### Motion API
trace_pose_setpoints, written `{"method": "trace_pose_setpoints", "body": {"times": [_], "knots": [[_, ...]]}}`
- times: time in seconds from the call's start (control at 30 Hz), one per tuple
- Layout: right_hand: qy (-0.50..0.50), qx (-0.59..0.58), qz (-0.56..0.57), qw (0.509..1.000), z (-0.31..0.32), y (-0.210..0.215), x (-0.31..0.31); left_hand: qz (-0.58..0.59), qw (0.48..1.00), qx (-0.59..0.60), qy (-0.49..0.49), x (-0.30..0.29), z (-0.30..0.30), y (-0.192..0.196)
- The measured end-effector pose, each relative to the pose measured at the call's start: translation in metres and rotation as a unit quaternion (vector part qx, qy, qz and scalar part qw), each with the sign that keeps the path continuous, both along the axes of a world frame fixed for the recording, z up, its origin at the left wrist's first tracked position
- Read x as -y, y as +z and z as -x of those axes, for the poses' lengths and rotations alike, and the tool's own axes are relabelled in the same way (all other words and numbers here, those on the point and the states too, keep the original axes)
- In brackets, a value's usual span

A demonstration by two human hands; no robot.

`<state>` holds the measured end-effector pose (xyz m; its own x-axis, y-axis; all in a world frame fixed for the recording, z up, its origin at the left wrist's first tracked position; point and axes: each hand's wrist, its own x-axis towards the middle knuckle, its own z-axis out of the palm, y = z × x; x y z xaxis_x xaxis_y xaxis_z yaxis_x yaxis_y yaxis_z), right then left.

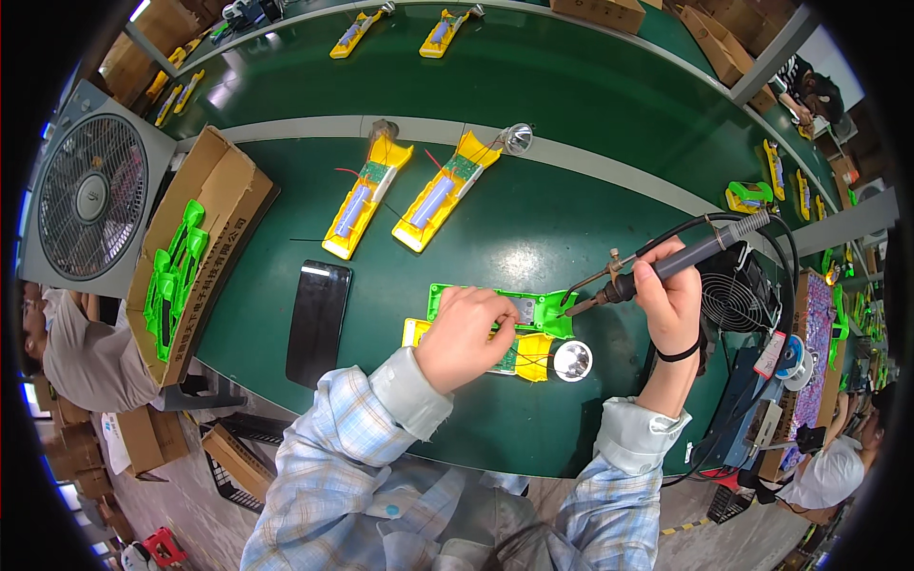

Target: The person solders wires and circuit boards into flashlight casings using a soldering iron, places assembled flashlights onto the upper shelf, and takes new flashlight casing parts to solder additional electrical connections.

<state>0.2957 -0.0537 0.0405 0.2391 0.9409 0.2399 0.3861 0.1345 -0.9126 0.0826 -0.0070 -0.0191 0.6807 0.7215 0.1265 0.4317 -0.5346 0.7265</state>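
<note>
My right hand (669, 290) grips a soldering iron (700, 252) with a thin solder-feed tube alongside. The tip points down-left at the end of a green flashlight shell half (555, 309); whether it touches cannot be made out. My left hand (466, 335) is closed, fingers curled down over the green shell and a yellow shell half (534, 367). What its fingertips hold is hidden. The yellow half lies just nearer to me than the green one, partly under my left hand. A round silver lamp reflector (572, 362) sits at its right end, with thin wires near it.
Two yellow halves (354, 214) (440, 202) with batteries and circuit boards lie farther back. A black phone (319, 322) is at left, beside a cardboard box (233, 238) of green shells and a large fan (92, 195). At right stand a small fan (731, 303) and a solder spool (790, 364).
</note>
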Motion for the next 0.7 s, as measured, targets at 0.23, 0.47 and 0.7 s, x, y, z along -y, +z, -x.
{"method": "trace_pose_setpoints", "body": {"times": [0.23,0.47,0.7], "knots": [[-0.006,-0.008,0.0,1.0,-0.003,0.001,0.001,0.01,1.0,0.01,0.005,-0.001,0.0,0.007],[-0.015,-0.022,-0.028,0.999,-0.011,0.002,0.006,-0.098,0.983,0.033,-0.154,0.01,-0.01,0.03],[-0.047,-0.039,-0.069,0.996,-0.018,0.005,0.011,-0.092,0.981,0.055,-0.163,0.008,0.0,0.016]]}}
